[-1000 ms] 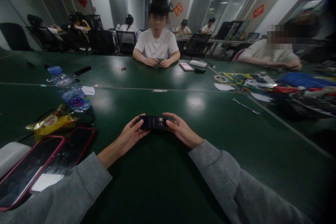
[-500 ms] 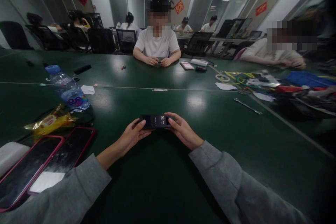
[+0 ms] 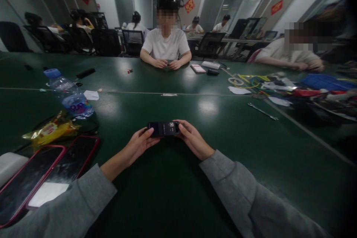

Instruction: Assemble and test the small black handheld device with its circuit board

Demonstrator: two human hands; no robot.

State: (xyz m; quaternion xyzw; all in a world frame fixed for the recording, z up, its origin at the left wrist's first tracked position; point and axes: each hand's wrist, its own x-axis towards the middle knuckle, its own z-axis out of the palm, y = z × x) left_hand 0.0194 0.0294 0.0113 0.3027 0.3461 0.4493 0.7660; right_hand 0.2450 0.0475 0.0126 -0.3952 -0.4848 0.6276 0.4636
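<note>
A small black flat device (image 3: 163, 128) with a white label lies lengthwise between both my hands, just above the green table (image 3: 173, 193). My left hand (image 3: 141, 144) grips its left end, thumb on top. My right hand (image 3: 192, 141) grips its right end, thumb on the upper face, fingers curled beneath. Both arms wear grey sleeves.
At my left lie two red-cased phones (image 3: 41, 176), a yellow snack packet (image 3: 48, 130) and a tilted water bottle (image 3: 69, 95). A metal wrench (image 3: 262, 111) and a heap of cables and tools (image 3: 301, 91) lie to the right. A person (image 3: 166, 46) sits opposite, another person (image 3: 290, 55) at far right.
The device's top face with its white label has tipped a little more toward me, and my right thumb has shifted on it. The view has drifted slightly.
</note>
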